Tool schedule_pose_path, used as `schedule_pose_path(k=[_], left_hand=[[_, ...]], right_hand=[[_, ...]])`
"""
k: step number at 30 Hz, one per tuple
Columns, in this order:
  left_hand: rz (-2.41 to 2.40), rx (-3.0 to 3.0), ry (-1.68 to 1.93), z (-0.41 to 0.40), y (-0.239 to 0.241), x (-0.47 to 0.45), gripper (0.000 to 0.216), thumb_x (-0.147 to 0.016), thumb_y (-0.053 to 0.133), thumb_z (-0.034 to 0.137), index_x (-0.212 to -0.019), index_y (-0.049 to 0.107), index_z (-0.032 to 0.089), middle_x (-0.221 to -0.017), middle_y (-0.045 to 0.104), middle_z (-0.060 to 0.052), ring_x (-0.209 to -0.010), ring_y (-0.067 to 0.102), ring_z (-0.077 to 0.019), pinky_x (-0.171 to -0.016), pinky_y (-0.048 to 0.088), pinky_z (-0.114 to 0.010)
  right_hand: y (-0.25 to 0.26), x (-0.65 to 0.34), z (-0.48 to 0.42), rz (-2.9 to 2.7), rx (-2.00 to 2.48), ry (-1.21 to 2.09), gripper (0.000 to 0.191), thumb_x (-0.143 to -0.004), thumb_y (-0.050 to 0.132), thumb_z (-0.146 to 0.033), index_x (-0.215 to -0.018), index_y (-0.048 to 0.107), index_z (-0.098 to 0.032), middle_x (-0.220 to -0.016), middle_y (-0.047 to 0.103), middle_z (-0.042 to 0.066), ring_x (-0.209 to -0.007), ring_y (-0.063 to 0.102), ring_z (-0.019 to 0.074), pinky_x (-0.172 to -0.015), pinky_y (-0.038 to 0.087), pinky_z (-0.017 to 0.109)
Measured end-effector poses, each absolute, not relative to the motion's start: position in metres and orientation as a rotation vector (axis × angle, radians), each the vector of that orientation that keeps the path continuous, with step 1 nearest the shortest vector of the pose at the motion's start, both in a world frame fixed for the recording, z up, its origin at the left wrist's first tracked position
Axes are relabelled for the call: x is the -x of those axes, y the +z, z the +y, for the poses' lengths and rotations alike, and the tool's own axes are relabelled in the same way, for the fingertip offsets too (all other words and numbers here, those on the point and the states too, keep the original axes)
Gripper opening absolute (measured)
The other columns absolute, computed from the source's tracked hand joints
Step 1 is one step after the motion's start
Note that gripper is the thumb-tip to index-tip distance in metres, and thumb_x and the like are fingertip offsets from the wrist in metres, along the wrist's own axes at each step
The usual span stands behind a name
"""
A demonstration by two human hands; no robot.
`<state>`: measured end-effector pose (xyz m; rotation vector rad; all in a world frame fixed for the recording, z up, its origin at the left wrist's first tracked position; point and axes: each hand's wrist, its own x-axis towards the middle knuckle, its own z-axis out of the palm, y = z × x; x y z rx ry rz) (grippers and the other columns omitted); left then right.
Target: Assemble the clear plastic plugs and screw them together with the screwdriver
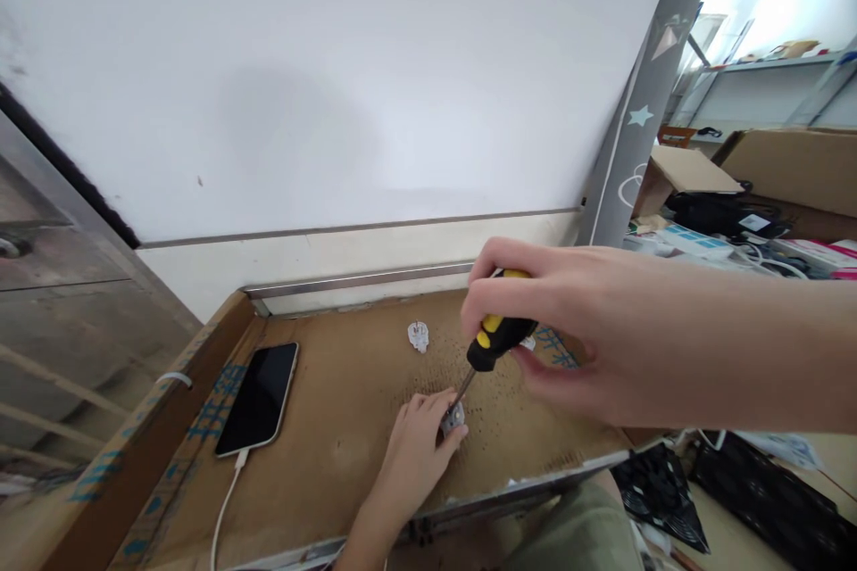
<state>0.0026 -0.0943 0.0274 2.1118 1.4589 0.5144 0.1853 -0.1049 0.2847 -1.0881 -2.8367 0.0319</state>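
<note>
My right hand (569, 330) is closed round the black and yellow handle of a screwdriver (492, 341), whose shaft slants down to a small white plug part (453, 417). My left hand (419, 451) pinches that part and holds it down on the brown cardboard surface (348, 428). A second small white plastic piece (419, 335) lies loose further back on the cardboard. Another white bit shows just behind the screwdriver handle, mostly hidden.
A dark phone (258, 397) lies face up at the left of the cardboard, with a white cable (224, 500) running from its near end. A white wall stands behind. Cardboard boxes (689, 174) and clutter fill the right side. A metal cabinet (54, 285) stands at left.
</note>
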Motion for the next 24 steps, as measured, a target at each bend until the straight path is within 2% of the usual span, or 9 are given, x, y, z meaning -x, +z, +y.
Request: schedule_pose_path(k=[7, 13, 21, 24], left_hand=[[1.449, -2.134, 0.567, -0.084, 0.023, -0.005, 0.034, -0.083, 0.052, 0.026, -0.117, 0.057, 0.021, -0.100, 0.063, -0.006, -0.096, 0.052, -0.0235, -0.087, 0.040, -0.037], [1.466, -2.128, 0.559, -0.083, 0.022, -0.006, 0.035, -0.083, 0.055, 0.026, -0.118, 0.057, 0.021, -0.098, 0.063, -0.006, -0.096, 0.052, -0.0242, -0.086, 0.039, -0.037], [1.461, -2.132, 0.571, -0.081, 0.020, -0.005, 0.038, -0.082, 0.057, 0.026, -0.120, 0.056, 0.023, -0.100, 0.063, -0.005, -0.097, 0.053, -0.0236, -0.087, 0.039, -0.036], [1.460, -2.128, 0.568, -0.077, 0.020, -0.007, 0.041, -0.082, 0.057, 0.027, -0.123, 0.053, 0.023, -0.102, 0.063, -0.006, -0.099, 0.053, -0.0242, -0.088, 0.040, -0.037]], right_hand=[[0.285, -0.190, -0.103, -2.806, 1.088, 0.046, 0.028, -0.071, 0.049, -0.011, -0.095, 0.056, -0.024, -0.100, 0.050, 0.000, -0.048, 0.036, -0.0022, -0.047, 0.028, 0.018], [0.285, -0.191, -0.103, -2.776, 1.067, 0.046, 0.028, -0.071, 0.052, -0.012, -0.095, 0.057, -0.024, -0.100, 0.051, -0.001, -0.046, 0.035, -0.0024, -0.046, 0.029, 0.020], [0.291, -0.192, -0.105, -2.767, 1.109, 0.040, 0.025, -0.074, 0.054, -0.019, -0.098, 0.058, -0.027, -0.104, 0.053, -0.001, -0.048, 0.039, -0.0002, -0.045, 0.030, 0.020], [0.294, -0.194, -0.106, -2.686, 1.097, 0.050, 0.023, -0.071, 0.058, -0.020, -0.093, 0.061, -0.028, -0.102, 0.055, -0.001, -0.052, 0.043, 0.0015, -0.046, 0.032, 0.021]])
